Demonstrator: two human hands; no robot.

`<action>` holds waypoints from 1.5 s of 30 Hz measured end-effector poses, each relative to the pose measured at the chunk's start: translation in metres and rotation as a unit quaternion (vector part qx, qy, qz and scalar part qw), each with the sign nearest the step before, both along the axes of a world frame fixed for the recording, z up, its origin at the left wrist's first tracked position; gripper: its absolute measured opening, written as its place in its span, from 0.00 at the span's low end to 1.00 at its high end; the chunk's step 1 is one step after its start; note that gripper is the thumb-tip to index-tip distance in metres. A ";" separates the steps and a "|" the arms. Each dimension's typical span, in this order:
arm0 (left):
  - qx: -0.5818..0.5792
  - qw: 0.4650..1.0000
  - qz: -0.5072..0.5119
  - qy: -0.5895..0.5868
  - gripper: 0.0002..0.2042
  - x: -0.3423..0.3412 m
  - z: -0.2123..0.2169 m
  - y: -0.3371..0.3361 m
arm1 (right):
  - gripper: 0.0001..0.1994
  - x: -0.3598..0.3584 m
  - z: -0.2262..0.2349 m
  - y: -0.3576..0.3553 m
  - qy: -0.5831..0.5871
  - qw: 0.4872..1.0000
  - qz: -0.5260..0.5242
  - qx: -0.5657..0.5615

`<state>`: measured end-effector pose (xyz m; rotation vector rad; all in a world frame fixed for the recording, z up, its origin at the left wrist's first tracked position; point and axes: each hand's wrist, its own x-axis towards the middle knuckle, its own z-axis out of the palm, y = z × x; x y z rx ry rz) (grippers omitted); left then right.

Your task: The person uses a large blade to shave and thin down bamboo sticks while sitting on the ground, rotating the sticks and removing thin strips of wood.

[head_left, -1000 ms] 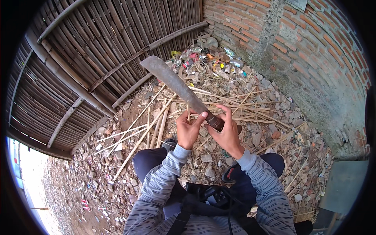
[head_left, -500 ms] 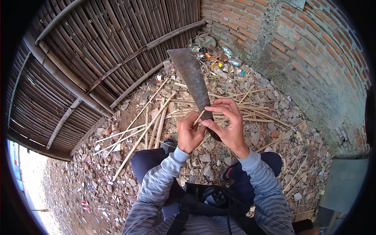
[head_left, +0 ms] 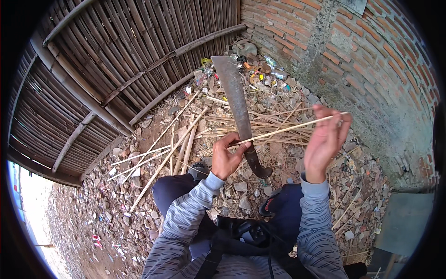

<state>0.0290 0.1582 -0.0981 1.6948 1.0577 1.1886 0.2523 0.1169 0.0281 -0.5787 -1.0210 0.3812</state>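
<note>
My left hand (head_left: 228, 157) grips a long machete (head_left: 234, 100) near where the blade meets its dark curved handle, blade pointing up and away. A thin pale bamboo stick (head_left: 288, 129) runs from the left hand's fingers across to my right hand (head_left: 325, 139), which pinches its far end out to the right. The stick crosses the blade's lower edge. Both sleeves are grey striped, and my dark-trousered knees show below.
Split bamboo sticks (head_left: 172, 149) lie scattered on rubble-strewn ground. A woven bamboo fence (head_left: 102, 69) stands to the left and a red brick wall (head_left: 371, 60) to the right. Coloured litter (head_left: 260, 69) is piled in the far corner.
My right hand has moved away to the right, drawing the thin stick along the blade. The machete has swung more upright while my left hand stayed at its base.
</note>
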 end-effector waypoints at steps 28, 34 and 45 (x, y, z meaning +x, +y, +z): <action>0.043 0.943 -0.246 -0.219 0.16 -0.033 0.107 -0.008 | 0.21 -0.065 -0.022 -0.041 -0.337 0.878 0.144 -0.308; 0.020 0.959 -0.221 -0.175 0.33 -0.007 0.118 -0.017 | 0.18 -0.071 -0.029 -0.036 -0.242 0.947 0.018 -0.210; -0.080 0.944 -0.287 -0.144 0.26 0.003 0.106 -0.036 | 0.19 -0.077 -0.060 -0.039 -0.170 0.961 0.025 -0.216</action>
